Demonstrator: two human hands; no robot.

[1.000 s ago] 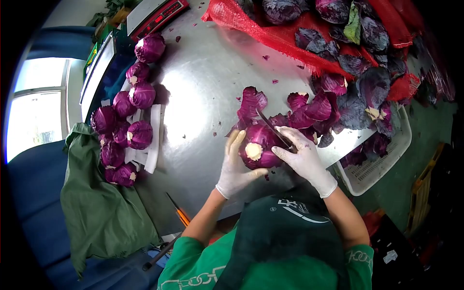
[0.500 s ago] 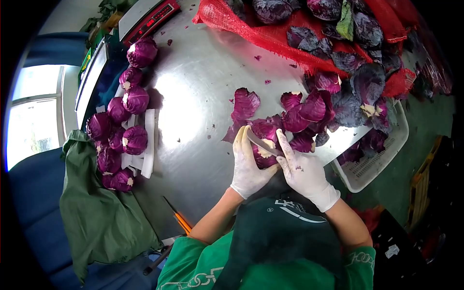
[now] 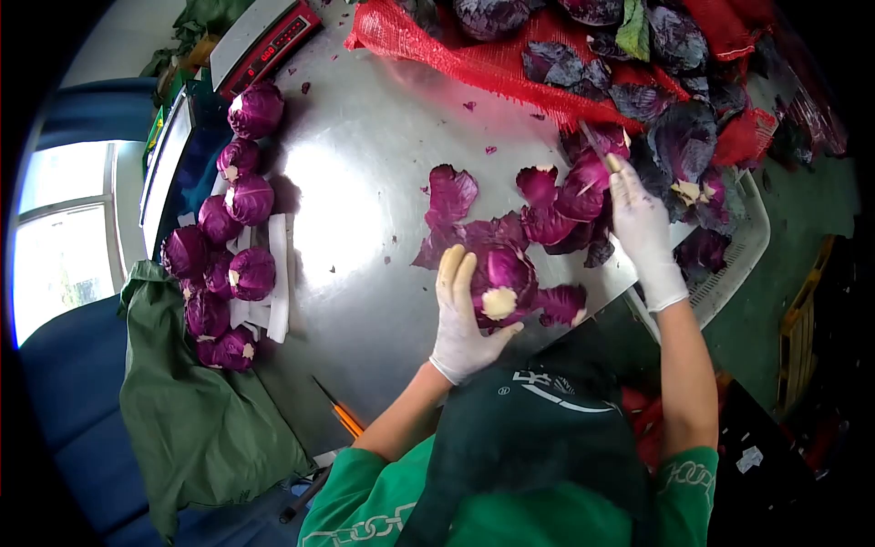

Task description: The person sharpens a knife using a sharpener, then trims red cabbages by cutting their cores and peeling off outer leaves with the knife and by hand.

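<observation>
My gloved left hand (image 3: 465,314) grips a red cabbage (image 3: 512,272) from its left side, thumb below and fingers above. The cabbage's pale cut stem end (image 3: 499,304) faces me. In my gloved right hand (image 3: 643,228), up and to the right, is a knife (image 3: 597,146) with its blade pointing away from me, over the purple leaves. Loose cabbage leaves (image 3: 451,194) lie on the metal table behind the cabbage, and another leaf (image 3: 562,304) sits at its right.
Trimmed red cabbages (image 3: 248,201) stand grouped at the left by white strips (image 3: 279,273). A scale (image 3: 273,46) is at the back left. Untrimmed cabbages lie on a red mesh bag (image 3: 437,55). A white crate (image 3: 755,246) stands right; an orange-handled tool (image 3: 346,419) lies near the front edge.
My right hand has moved up and right with the knife, away from the cabbage. The cabbage now shows a flat, pale cut stem. My left hand stays on it.
</observation>
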